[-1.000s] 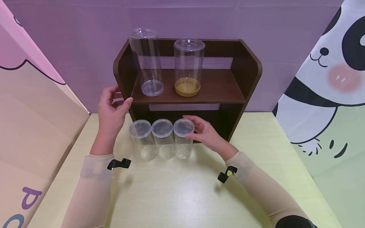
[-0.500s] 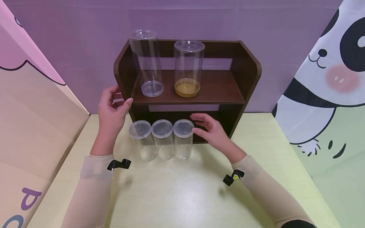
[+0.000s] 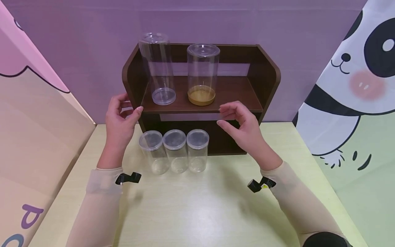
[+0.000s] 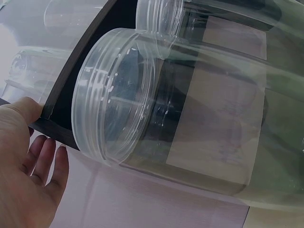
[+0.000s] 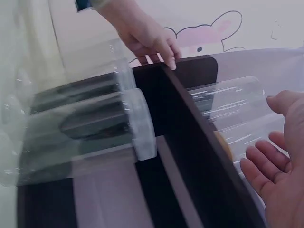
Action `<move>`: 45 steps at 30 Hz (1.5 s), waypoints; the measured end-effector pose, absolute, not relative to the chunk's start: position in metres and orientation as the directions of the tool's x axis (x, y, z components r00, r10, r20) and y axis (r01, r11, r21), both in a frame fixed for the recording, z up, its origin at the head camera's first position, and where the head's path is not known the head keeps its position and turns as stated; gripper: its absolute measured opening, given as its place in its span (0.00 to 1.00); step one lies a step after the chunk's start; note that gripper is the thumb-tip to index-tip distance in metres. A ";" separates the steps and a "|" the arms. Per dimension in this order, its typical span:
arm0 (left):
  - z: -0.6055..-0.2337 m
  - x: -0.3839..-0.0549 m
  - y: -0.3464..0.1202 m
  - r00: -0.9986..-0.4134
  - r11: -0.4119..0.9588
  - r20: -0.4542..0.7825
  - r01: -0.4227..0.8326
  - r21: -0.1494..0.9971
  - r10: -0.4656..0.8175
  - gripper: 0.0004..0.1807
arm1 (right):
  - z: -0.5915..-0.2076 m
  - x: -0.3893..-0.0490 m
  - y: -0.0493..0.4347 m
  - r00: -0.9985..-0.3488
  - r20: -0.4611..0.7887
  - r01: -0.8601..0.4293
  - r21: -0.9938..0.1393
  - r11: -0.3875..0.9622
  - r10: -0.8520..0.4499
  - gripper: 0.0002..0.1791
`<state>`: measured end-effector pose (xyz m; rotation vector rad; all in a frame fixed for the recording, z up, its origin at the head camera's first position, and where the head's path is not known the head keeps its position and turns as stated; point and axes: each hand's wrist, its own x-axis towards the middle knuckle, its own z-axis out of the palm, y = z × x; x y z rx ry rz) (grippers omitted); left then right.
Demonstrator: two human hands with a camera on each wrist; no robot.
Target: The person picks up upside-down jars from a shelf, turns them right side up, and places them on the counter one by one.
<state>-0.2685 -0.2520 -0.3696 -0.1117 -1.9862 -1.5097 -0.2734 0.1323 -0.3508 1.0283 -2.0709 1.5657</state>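
My left hand (image 3: 119, 125) grips the left side panel of a dark brown two-tier shelf (image 3: 236, 87), thumb at the front edge and fingers behind. In the right half of the head view, my right hand (image 3: 248, 132) hovers in front of the shelf's upper board with spread, slightly bent fingers and nothing between them. Three clear lidded jars, left (image 3: 151, 141), middle (image 3: 175, 140) and right (image 3: 198, 139), stand in a row on the table before the lower tier. A large translucent lid (image 4: 111, 95) fills the middle of the left wrist view.
On the upper tier stand a tall clear jar (image 3: 158, 61) at the left and a shorter clear jar (image 3: 202, 65) with a yellow-brown base. The pale wooden table (image 3: 191, 206) lies below; a purple cloth (image 3: 308, 51) hangs behind the shelf.
My right hand has let go of the right jar in the row and moved up and to the right. My left hand keeps its place on the shelf's side.
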 end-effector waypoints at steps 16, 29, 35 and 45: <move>-0.372 -0.269 -0.253 -0.804 0.339 0.514 0.414 0.845 -0.298 0.28 | -0.302 -0.325 0.102 -0.868 0.397 -0.496 -0.724 0.480 -0.298 0.60; -0.372 -0.269 -0.252 -0.806 0.346 0.513 0.410 0.844 -0.295 0.28 | -0.292 -0.352 0.093 -0.885 0.238 -0.418 -0.785 0.458 -0.399 0.69; -0.372 -0.269 -0.252 -0.802 0.340 0.519 0.420 0.842 -0.295 0.28 | -0.289 -0.360 0.090 -0.879 0.198 -0.402 -0.798 0.449 -0.434 0.71; -0.371 -0.269 -0.252 -0.794 0.327 0.534 0.442 0.835 -0.291 0.27 | -0.289 -0.361 0.087 -0.860 0.224 -0.436 -0.791 0.430 -0.459 0.65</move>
